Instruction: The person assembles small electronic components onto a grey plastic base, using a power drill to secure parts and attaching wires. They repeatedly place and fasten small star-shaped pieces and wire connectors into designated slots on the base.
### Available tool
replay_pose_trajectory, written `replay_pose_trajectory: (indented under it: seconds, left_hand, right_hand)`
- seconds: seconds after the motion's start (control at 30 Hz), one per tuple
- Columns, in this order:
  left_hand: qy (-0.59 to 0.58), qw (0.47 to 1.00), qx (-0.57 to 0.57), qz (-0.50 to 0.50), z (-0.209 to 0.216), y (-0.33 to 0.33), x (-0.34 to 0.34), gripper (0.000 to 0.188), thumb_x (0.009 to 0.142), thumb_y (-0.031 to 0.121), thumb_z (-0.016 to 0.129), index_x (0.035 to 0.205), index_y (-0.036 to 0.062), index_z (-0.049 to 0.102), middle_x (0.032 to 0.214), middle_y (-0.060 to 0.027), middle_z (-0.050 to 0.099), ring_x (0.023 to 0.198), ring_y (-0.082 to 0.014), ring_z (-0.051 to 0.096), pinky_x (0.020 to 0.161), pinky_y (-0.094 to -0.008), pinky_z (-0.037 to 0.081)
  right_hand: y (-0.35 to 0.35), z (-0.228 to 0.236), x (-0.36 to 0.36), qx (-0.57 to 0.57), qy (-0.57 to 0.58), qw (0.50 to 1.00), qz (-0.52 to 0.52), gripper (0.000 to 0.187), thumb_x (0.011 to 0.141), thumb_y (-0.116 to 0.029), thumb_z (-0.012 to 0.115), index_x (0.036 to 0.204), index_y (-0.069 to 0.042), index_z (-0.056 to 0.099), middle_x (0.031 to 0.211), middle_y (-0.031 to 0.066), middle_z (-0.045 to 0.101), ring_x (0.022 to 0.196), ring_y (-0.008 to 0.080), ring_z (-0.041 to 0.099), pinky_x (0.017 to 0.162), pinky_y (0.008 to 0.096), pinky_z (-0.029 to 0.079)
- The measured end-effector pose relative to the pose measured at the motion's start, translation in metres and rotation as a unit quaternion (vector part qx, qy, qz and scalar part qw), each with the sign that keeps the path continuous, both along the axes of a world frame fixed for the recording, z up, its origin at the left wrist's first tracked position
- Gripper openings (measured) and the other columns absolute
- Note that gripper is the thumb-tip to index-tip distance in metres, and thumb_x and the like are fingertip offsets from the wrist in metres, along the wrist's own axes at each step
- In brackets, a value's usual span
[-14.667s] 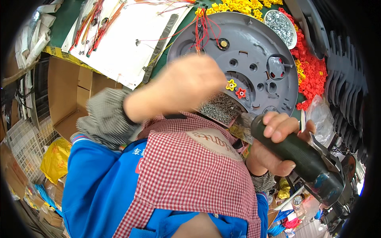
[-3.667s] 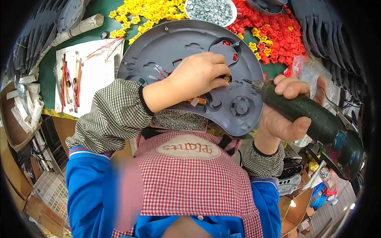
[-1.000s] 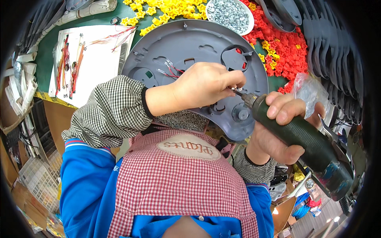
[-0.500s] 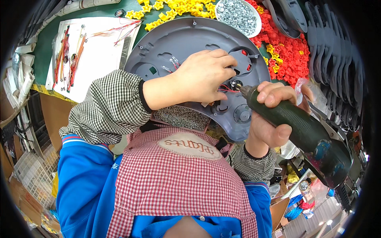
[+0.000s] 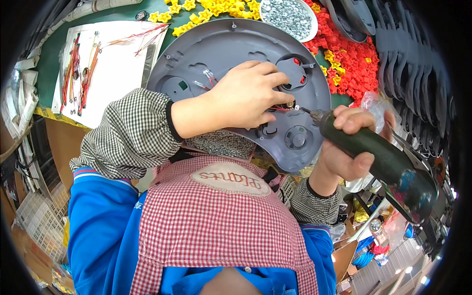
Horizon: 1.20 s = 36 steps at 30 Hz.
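Note:
A grey kidney-shaped plastic shell (image 5: 216,42) lies with its hollow side up in front of me. My left hand (image 5: 250,93) reaches over it from the left, fingers bent down onto a small black part (image 5: 287,104) with thin red wires; the fingertips partly hide it. A dark green electric screwdriver (image 5: 364,147) is gripped in my right hand (image 5: 337,160). Its bit (image 5: 306,110) points at the small part, a short gap away from a shiny screw head (image 5: 297,107). Clear LEDs on wires (image 5: 209,74) stick up inside the shell, left of my fingers.
Behind the shell are yellow star-shaped pieces (image 5: 196,18), a white bowl of small metal screws (image 5: 314,27) and a heap of red pieces (image 5: 351,71). Wire bundles lie on a white sheet (image 5: 110,73) at left. Grey plastic parts (image 5: 410,64) stand stacked at far right.
The screwdriver has drawn back to the right, its bit now off the small part, where a screw head shows. My left hand stays at about the same place on the shell.

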<state>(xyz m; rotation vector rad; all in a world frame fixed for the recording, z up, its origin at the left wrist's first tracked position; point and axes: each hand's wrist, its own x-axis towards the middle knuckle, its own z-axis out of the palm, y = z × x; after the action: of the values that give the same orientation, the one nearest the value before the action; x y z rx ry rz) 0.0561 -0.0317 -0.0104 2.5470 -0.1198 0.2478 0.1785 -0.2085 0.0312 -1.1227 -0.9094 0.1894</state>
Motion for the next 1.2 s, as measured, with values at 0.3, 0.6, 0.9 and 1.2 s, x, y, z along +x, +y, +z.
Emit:
replay_pose_trajectory:
  seconds: [0.3,0.6,0.9,1.2]
  left_hand:
    - [-0.001,1.0,-0.001,0.005,-0.002,-0.002,0.0,0.048,0.067,0.024,0.081,0.114,0.0219,0.07,0.122,-0.0018,0.06,0.115,-0.0248,0.056,0.098,-0.0398,0.047]
    - [0.012,0.999,0.007,0.031,0.018,0.02,-0.022,0.031,0.075,0.012,0.072,0.106,0.0064,0.069,0.111,-0.0066,0.065,0.103,-0.026,0.061,0.088,-0.0374,0.051]
    - [0.03,0.991,0.122,0.045,0.023,0.05,-0.067,0.024,0.074,0.018,0.076,0.093,0.01,0.063,0.102,-0.0043,0.061,0.107,-0.0246,0.057,0.103,-0.0434,0.04]
    - [0.171,0.979,-0.098,0.055,0.057,0.049,-0.071,0.02,0.077,0.018,0.077,0.086,0.0059,0.064,0.085,-0.007,0.067,0.08,-0.0264,0.065,0.069,-0.0351,0.052]
  right_hand:
    - [0.001,-0.009,-0.003,-0.008,0.004,1.0,0.02,0.082,0.088,-0.055,0.058,0.146,-0.005,0.029,0.084,0.0082,0.058,0.075,0.0206,0.057,0.074,0.0407,0.045]
    - [-0.029,0.014,0.013,0.093,0.007,0.995,-0.027,0.095,0.087,-0.064,0.058,0.152,-0.007,0.019,0.087,0.0085,0.057,0.076,0.0228,0.058,0.074,0.0421,0.05]
    - [-0.06,0.003,0.035,-0.054,-0.249,0.851,-0.46,0.058,0.09,-0.027,0.065,0.132,0.002,0.039,0.092,0.0181,0.062,0.077,0.0259,0.058,0.075,0.0402,0.049]
    - [0.056,-0.009,-0.068,-0.437,-0.336,0.833,0.039,0.041,0.074,-0.018,0.078,0.112,-0.008,0.066,0.121,0.0118,0.059,0.117,0.0331,0.049,0.097,0.0478,0.04]
